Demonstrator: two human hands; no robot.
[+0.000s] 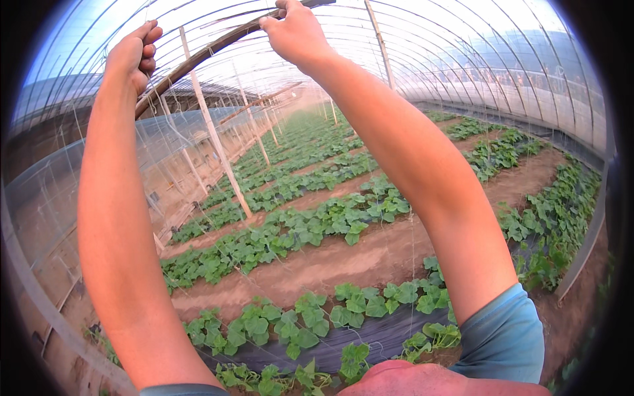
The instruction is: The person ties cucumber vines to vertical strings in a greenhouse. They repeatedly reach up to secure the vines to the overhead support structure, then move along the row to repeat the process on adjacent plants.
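Note:
Both my arms reach up overhead. My left hand (134,56) is closed at the upper left, fingers curled and fingertips pinched; a thin string (149,9) shows faintly at them. My right hand (295,34) is raised at the top edge, its thumb and fingers bent together beside a long wooden pole (205,55). What lies between the right fingertips is too small to make out, and the picture's edge cuts part of that hand. The pole slants up from near my left wrist and passes behind my right fingers.
Rows of leafy green vines (297,228) grow below, with bare soil paths (317,264) between them and dark plastic film (304,353) at the nearest row. Upright posts (214,129) stand at the left. Thin strings hang about. A curved plastic roof (449,39) arches overhead.

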